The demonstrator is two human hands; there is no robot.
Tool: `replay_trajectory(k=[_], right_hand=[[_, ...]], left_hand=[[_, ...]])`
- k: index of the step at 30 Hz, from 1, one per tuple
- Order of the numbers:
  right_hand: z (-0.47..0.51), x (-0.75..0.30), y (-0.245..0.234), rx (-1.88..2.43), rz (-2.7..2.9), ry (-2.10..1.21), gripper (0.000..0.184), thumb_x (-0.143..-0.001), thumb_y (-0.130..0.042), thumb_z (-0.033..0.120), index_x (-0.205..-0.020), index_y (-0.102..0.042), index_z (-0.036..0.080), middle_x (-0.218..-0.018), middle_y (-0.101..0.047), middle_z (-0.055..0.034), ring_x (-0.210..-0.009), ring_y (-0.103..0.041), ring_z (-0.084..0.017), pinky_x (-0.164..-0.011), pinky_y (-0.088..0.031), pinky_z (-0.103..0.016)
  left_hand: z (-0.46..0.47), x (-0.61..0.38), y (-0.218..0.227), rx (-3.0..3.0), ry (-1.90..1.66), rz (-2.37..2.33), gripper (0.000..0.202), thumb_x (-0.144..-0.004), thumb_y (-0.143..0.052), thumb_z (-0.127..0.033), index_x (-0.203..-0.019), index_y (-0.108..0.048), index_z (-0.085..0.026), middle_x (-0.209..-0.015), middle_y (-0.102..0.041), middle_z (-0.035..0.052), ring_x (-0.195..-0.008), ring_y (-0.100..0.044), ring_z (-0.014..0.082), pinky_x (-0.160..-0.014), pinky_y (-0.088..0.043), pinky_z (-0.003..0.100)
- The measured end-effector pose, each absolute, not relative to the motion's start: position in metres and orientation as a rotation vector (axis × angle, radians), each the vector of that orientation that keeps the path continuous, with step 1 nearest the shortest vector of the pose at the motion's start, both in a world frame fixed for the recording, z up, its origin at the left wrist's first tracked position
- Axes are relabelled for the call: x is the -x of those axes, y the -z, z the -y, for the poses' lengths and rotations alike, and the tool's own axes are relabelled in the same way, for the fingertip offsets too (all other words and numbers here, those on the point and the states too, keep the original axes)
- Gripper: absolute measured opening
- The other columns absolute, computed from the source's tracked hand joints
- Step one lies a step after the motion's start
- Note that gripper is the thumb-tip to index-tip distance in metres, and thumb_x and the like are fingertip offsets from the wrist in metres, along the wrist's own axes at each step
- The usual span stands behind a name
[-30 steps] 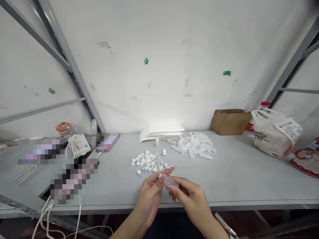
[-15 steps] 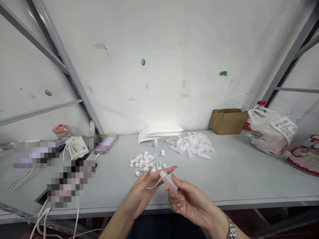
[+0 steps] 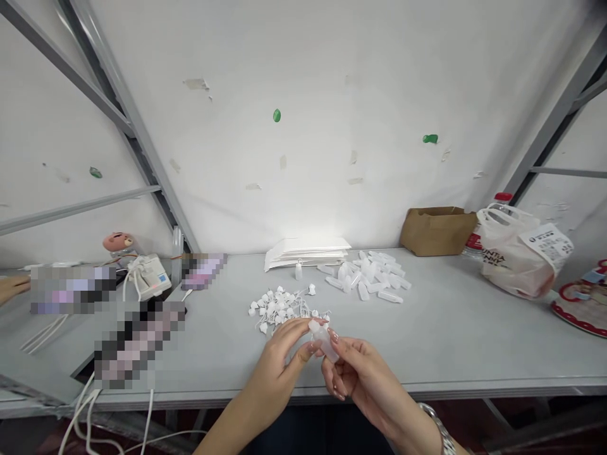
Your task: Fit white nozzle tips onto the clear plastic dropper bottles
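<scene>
Translucent white plastic bottle (image 3: 328,349): long axis slanted, top to far left, base near right
Left hand (image 3: 279,360): fingers pinching upper part
Right hand (image 3: 364,374): fingers pinching body

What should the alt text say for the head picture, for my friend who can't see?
A person's left hand and right hand hold a small cloudy bottle at a grey table. Beyond lie white pieces with thin tails and a pile of bottles; a brown box sits farther right.
</scene>
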State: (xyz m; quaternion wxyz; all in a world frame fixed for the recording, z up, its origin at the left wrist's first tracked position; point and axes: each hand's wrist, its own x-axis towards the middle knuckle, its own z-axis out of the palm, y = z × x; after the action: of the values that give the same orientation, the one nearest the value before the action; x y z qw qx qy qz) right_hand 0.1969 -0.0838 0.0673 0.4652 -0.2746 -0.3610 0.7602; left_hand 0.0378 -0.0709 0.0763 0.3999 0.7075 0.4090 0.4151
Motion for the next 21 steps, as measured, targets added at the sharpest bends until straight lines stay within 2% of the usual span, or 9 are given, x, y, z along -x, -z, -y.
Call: replay_trajectory(k=[3, 5, 11, 16, 19, 21], right_hand=[[0.085, -0.196, -0.067, 0.704, 0.921, -1.813, 0.041, -0.078, -0.060, 0.049, -0.064, -0.059, 0.011, -0.052, -0.057, -0.0013, -0.040, -0.044, -0.005, -0.045, -0.035, -0.019], [0.085, -0.196, -0.066, 0.691, 0.933, -1.808, 0.040, -0.080, -0.058, 0.048, -0.066, -0.060, 0.011, -0.053, -0.057, -0.0013, -0.041, -0.044, -0.005, -0.045, -0.036, -0.019], [0.085, -0.191, -0.062, 0.631, 0.974, -1.824, 0.041, -0.082, -0.055, 0.051, -0.069, -0.058, 0.012, -0.055, -0.056, -0.0011, -0.045, -0.047, -0.007, -0.046, -0.038, -0.019], [0.078, -0.186, -0.049, 0.717, 1.102, -1.731, 0.046, -0.080, -0.050, 0.058, -0.066, -0.053, 0.015, -0.054, -0.054, -0.0005, -0.047, -0.049, -0.010, -0.048, -0.041, -0.023], [0.060, -0.199, -0.041, 0.923, 1.373, -1.439, 0.048, -0.082, -0.044, 0.059, -0.073, -0.058, 0.015, -0.058, -0.056, -0.0015, -0.049, -0.050, -0.012, -0.052, -0.043, -0.027], [0.045, -0.213, -0.036, 1.124, 1.467, -1.078, 0.037, -0.085, -0.046, 0.051, -0.085, -0.062, 0.016, -0.068, -0.059, -0.0027, -0.058, -0.053, -0.014, -0.060, -0.045, -0.030]], left_hand=[[0.072, -0.036, -0.080, -1.610, -1.034, -1.009, 0.034, -0.086, -0.051, -0.036, -0.120, -0.058, -0.030, -0.126, -0.058, 0.0025, -0.120, -0.048, 0.0227, -0.102, -0.035, 0.033], [0.071, -0.033, -0.082, -1.525, -1.000, -0.941, 0.035, -0.085, -0.053, -0.037, -0.118, -0.060, -0.029, -0.125, -0.059, 0.0033, -0.120, -0.049, 0.0236, -0.102, -0.035, 0.034], [0.066, -0.036, -0.082, -1.329, -1.001, -0.835, 0.029, -0.078, -0.063, -0.035, -0.103, -0.070, -0.022, -0.113, -0.067, 0.0076, -0.112, -0.056, 0.0270, -0.101, -0.038, 0.039], [0.064, -0.050, -0.073, -1.224, -1.127, -0.936, 0.025, -0.070, -0.070, -0.029, -0.092, -0.071, -0.018, -0.102, -0.072, 0.0084, -0.102, -0.062, 0.0258, -0.093, -0.046, 0.037], [0.058, -0.051, -0.065, -1.205, -1.232, -1.011, 0.026, -0.070, -0.069, -0.031, -0.093, -0.069, -0.018, -0.100, -0.072, 0.0072, -0.099, -0.064, 0.0239, -0.090, -0.048, 0.035], [0.051, -0.050, -0.057, -1.272, -1.283, -1.103, 0.025, -0.069, -0.069, -0.030, -0.091, -0.068, -0.018, -0.100, -0.072, 0.0062, -0.101, -0.063, 0.0235, -0.093, -0.047, 0.035]])
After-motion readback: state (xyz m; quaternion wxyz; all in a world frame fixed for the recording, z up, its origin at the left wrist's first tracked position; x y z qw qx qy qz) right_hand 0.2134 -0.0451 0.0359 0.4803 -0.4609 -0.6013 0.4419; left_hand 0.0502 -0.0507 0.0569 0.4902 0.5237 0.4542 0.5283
